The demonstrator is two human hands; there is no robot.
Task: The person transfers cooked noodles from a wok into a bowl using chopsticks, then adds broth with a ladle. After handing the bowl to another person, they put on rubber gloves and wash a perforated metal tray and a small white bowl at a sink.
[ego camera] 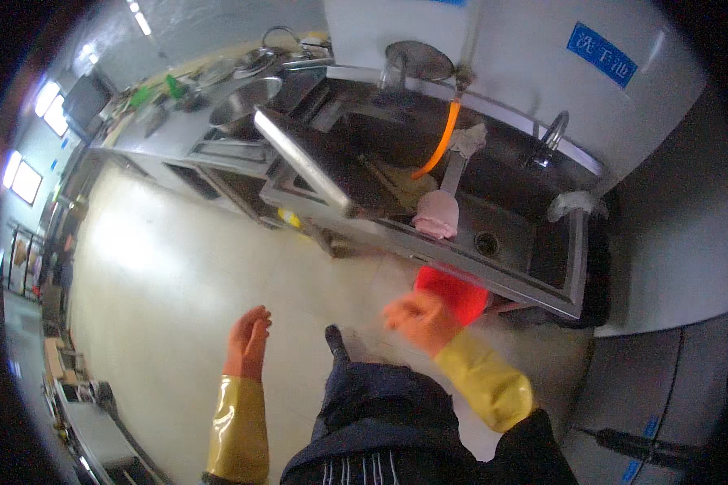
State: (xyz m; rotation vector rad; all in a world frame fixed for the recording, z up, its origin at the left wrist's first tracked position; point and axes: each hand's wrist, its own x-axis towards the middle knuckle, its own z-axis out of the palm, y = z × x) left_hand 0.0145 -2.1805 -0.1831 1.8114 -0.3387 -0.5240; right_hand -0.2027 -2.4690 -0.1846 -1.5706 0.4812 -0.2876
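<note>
My left hand (248,339), in an orange rubber glove with a yellow cuff, hangs over the floor with its fingers loosely bent and nothing visible in it. My right hand (423,321), gloved alike and blurred, is in front of a red bucket (455,294) under the sink edge; it appears to hold nothing. Before me stands a stainless steel double sink (491,270). A large dark metal tray (315,163) with a bright rim leans tilted over its left basin. A pink cloth (438,213) and a greyish cloth (468,139) drape the divider.
An orange hose (444,142) hangs from a wall tap into the left basin. A chrome faucet (555,136) stands behind the right basin. A steel bowl (246,103) sits on the counter at left. A translucent plastic bag (573,205) lies on the right sink corner.
</note>
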